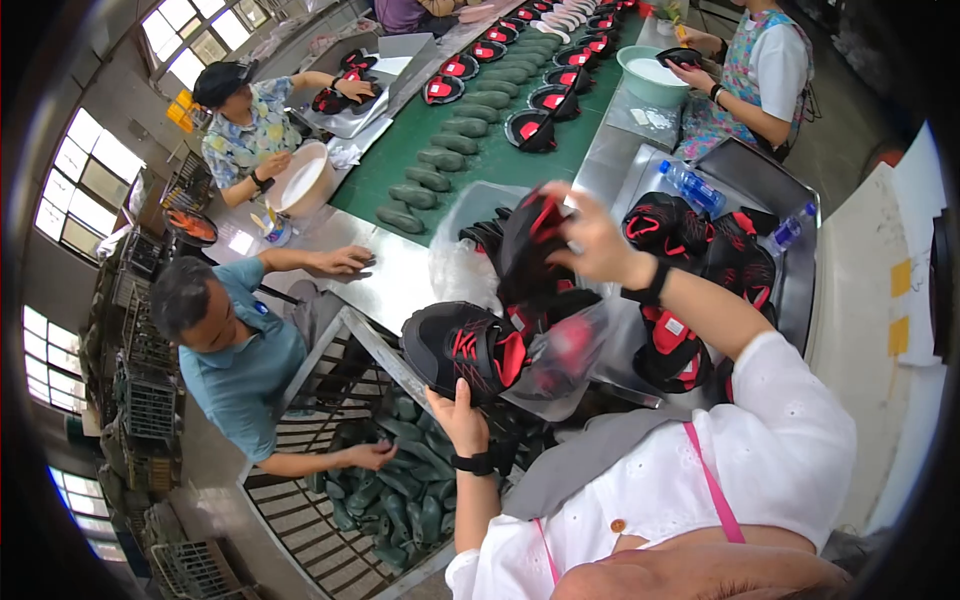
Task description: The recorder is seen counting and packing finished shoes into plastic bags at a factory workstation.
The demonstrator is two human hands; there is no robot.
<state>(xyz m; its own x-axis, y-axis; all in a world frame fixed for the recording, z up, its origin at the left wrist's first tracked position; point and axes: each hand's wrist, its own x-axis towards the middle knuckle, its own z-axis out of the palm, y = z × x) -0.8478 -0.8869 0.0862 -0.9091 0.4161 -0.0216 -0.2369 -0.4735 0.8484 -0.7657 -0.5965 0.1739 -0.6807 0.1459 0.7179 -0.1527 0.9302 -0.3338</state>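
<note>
Left hand [462, 420] grips a black-and-red shoe [462, 348] from below, its long axis running left-right. Right hand [592, 240], higher and farther out, pinches a second shoe [530, 250] over a clear bag [565, 355]. The bag blurs what lies inside; right fingertips partly hidden.

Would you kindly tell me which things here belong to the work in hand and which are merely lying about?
In hand:
- left hand holding black-and-red shoe
- right hand holding second shoe
- clear plastic bag

Lying about:
- water bottle
- green basin
- green shoe lasts
</note>
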